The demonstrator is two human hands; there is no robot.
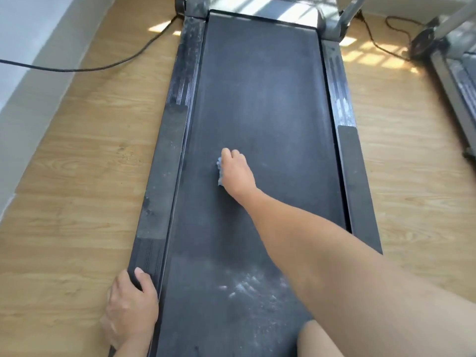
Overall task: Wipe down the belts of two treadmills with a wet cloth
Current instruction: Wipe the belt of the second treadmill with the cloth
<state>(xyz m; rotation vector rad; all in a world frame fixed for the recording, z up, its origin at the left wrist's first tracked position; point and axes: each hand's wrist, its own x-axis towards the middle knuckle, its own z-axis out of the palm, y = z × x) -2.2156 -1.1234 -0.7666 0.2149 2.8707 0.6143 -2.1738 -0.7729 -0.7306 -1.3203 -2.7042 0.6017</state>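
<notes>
A dark treadmill belt (260, 99) runs away from me down the middle of the view. My right hand (235, 171) reaches out over its centre and presses a small light-blue cloth (219, 171) flat against the belt; only the cloth's left edge shows under the fingers. My left hand (130, 309) grips the near end of the left side rail (164, 176). A patch of whitish dust (244, 287) lies on the belt close to me. The second treadmill (461, 81) shows partly at the right edge.
Wooden floor (77, 163) surrounds both machines. A black power cable (90, 69) crosses the floor at the left, and another cable (386, 34) lies between the treadmills. A pale wall (25, 73) runs along the left. My knee (316, 341) rests at the belt's near end.
</notes>
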